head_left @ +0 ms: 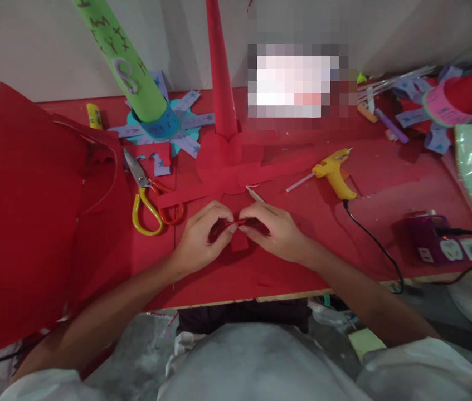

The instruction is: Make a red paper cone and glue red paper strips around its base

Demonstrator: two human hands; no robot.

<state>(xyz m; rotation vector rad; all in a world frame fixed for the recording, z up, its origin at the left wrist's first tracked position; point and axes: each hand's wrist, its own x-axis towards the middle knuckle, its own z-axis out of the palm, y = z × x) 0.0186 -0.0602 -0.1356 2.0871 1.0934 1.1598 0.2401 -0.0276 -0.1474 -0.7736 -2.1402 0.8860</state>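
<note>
My left hand [202, 234] and my right hand [273, 229] meet at the middle of the red table [344, 245]. Both pinch a small piece of red paper [238, 231] between fingertips, folded or rolled between them. A thin white strip [254, 194] lies just beyond my right fingers. A tall red paper cone [221, 78] stands behind on a red paper base [219, 161]. Scissors [147, 195] with yellow and orange handles lie to the left of my left hand.
A big red sheet [22, 211] stands at the left. A green tube [127, 61] sits on a blue star base. A yellow glue gun [336, 172] lies right, its cord running to a purple power strip [440, 242]. Paper scraps and another red tube [465, 92] fill the far right.
</note>
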